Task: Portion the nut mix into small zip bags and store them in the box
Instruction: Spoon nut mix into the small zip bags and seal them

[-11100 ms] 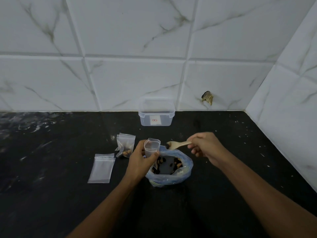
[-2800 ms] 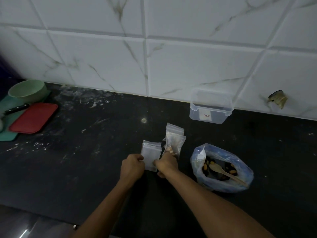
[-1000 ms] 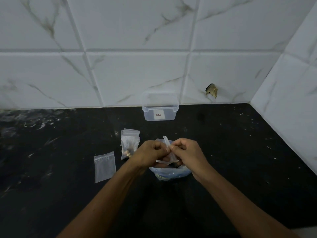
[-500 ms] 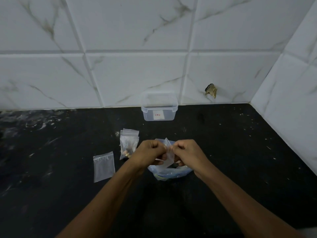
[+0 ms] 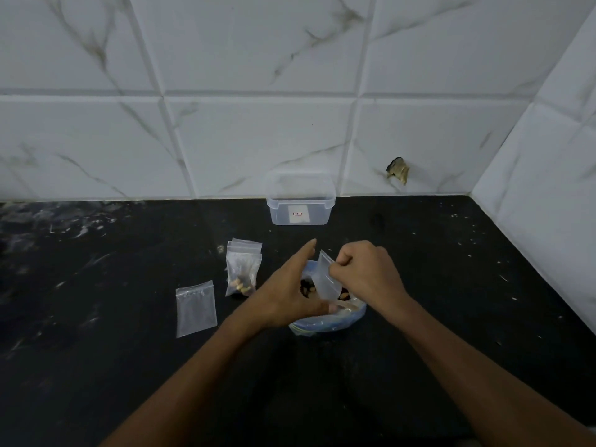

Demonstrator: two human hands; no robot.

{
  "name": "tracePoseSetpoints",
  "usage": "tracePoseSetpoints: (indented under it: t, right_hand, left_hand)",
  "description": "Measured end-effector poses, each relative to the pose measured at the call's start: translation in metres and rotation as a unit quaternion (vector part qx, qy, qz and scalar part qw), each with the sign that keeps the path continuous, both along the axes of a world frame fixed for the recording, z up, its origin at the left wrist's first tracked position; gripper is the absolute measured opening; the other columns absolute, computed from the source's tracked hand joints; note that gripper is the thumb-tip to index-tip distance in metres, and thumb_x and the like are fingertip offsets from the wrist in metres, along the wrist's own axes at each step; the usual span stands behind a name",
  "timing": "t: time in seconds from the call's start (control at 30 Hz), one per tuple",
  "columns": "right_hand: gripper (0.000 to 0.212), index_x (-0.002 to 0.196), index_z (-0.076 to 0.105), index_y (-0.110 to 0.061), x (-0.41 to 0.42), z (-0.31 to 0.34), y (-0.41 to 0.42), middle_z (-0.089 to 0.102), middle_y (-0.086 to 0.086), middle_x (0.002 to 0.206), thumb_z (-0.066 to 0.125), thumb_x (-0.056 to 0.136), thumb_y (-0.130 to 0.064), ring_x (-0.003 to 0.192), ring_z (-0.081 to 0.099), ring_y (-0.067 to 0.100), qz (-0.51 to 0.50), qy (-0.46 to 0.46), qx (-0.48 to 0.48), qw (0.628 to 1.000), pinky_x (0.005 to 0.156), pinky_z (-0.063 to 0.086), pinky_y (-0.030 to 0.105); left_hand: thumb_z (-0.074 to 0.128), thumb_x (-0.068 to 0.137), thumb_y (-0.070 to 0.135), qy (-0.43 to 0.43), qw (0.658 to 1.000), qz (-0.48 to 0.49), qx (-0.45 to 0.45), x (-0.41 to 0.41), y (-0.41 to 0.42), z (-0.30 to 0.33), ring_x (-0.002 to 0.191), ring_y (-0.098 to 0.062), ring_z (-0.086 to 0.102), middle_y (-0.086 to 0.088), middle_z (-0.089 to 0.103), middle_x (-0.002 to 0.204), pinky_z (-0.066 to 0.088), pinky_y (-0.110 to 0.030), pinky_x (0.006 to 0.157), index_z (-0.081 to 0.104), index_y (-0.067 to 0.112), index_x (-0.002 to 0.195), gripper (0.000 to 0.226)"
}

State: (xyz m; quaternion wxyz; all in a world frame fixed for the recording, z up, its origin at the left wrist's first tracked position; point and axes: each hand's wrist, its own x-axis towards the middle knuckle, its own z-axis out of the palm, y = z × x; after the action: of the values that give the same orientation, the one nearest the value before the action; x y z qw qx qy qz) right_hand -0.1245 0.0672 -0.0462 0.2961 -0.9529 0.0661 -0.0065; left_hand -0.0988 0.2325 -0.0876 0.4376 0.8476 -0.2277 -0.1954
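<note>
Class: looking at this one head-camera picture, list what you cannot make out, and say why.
- Nut mix bag: both hands hide most of it.
- Box label: print too small.
- Left hand fingers: underside hidden, grip on the held zip bag unclear.
- Filled zip bags: stacked, count unclear.

A single head-worn view looks forward and down from above the person's own forearms, which enter from the bottom edge and meet near the centre. It faces a white marble-patterned tiled wall point(image 5: 258, 140) that fills the upper half, with a second tiled wall point(image 5: 554, 175) closing the corner at right. The black countertop point(image 5: 96, 253) spreads across the lower half. The wide-angle lens bows the grout lines and the counter's back edge. The left hand point(image 5: 287, 298) and right hand point(image 5: 364, 272) sit close below the lens, at centre; the clear plastic box point(image 5: 301, 204) against the wall lies farther off. There is no second view to share any part.
</note>
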Motion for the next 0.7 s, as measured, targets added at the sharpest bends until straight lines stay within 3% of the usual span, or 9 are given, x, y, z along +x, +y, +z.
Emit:
tracePoseSetpoints:
  t: [0.1, 0.17, 0.23, 0.43, 0.53, 0.6, 0.7]
  right_hand:
    - [0.012, 0.075, 0.064, -0.014, 0.003, 0.010, 0.006, 0.068, 0.004, 0.073, 0.065, 0.088, -0.014, 0.064, 0.067, 0.013, 0.008, 0.013, 0.023, 1.000, 0.068, 0.060, 0.031]
    - [0.011, 0.078, 0.065, -0.013, 0.004, 0.012, 0.009, 0.069, 0.006, 0.074, 0.064, 0.089, -0.013, 0.066, 0.068, 0.015, 0.010, 0.014, 0.029, 0.999, 0.071, 0.060, 0.032]
    - [0.011, 0.080, 0.065, -0.011, 0.004, 0.011, 0.009, 0.069, 0.007, 0.073, 0.063, 0.090, -0.014, 0.065, 0.069, 0.015, 0.013, 0.013, 0.030, 0.999, 0.070, 0.060, 0.032]
    - [0.024, 0.084, 0.066, -0.015, 0.011, 0.000, -0.005, 0.068, 0.003, 0.074, 0.056, 0.097, -0.032, 0.059, 0.063, 0.007, 0.001, -0.007, 0.053, 0.999, 0.060, 0.054, 0.024]
    - [0.014, 0.095, 0.066, -0.020, 0.014, -0.036, -0.017, 0.067, -0.002, 0.083, 0.057, 0.096, -0.030, 0.070, 0.064, 0.007, 0.037, 0.045, -0.084, 0.995, 0.070, 0.058, 0.029]
    - [0.017, 0.104, 0.065, -0.020, 0.013, -0.063, -0.018, 0.066, -0.003, 0.090, 0.057, 0.096, -0.032, 0.077, 0.064, 0.009, 0.053, 0.106, -0.174, 0.978, 0.074, 0.056, 0.030]
    - [0.020, 0.109, 0.064, -0.017, 0.010, -0.085, -0.013, 0.063, 0.001, 0.100, 0.057, 0.095, -0.030, 0.085, 0.062, 0.012, 0.076, 0.131, -0.258, 0.954, 0.077, 0.053, 0.028]
  left_hand:
    - [0.085, 0.068, 0.040, -0.048, 0.999, 0.024, -0.005, 0.000, -0.007, -0.005, 0.140, -0.009, 0.033, 0.008, 0.032, 0.156, 0.027, -0.019, 0.105, 0.015, 0.027, 0.154, 0.111]
    - [0.084, 0.072, 0.035, -0.077, 0.995, 0.050, -0.039, 0.001, -0.008, -0.008, 0.122, 0.006, 0.047, 0.013, 0.049, 0.136, 0.034, -0.004, 0.093, 0.033, 0.032, 0.141, 0.087]
    - [0.082, 0.075, 0.032, -0.092, 0.992, 0.059, -0.067, 0.000, -0.006, -0.009, 0.107, 0.016, 0.050, 0.020, 0.054, 0.120, 0.038, 0.000, 0.082, 0.040, 0.039, 0.128, 0.068]
    - [0.078, 0.081, 0.029, -0.072, 0.978, 0.117, -0.159, 0.001, 0.015, -0.016, 0.110, 0.002, 0.057, 0.019, 0.060, 0.115, 0.051, -0.029, 0.094, 0.051, 0.035, 0.121, 0.049]
    - [0.075, 0.082, 0.032, -0.045, 0.976, 0.117, -0.177, -0.001, 0.028, -0.019, 0.111, 0.002, 0.057, 0.021, 0.057, 0.117, 0.054, -0.031, 0.092, 0.049, 0.039, 0.122, 0.048]
    - [0.073, 0.080, 0.035, -0.025, 0.978, 0.112, -0.177, -0.003, 0.033, -0.023, 0.113, 0.002, 0.055, 0.021, 0.055, 0.119, 0.054, -0.030, 0.092, 0.047, 0.044, 0.122, 0.051]
    - [0.072, 0.078, 0.035, 0.013, 0.980, 0.102, -0.167, -0.007, 0.037, -0.031, 0.118, 0.000, 0.053, 0.020, 0.051, 0.125, 0.052, -0.031, 0.095, 0.043, 0.037, 0.132, 0.061]
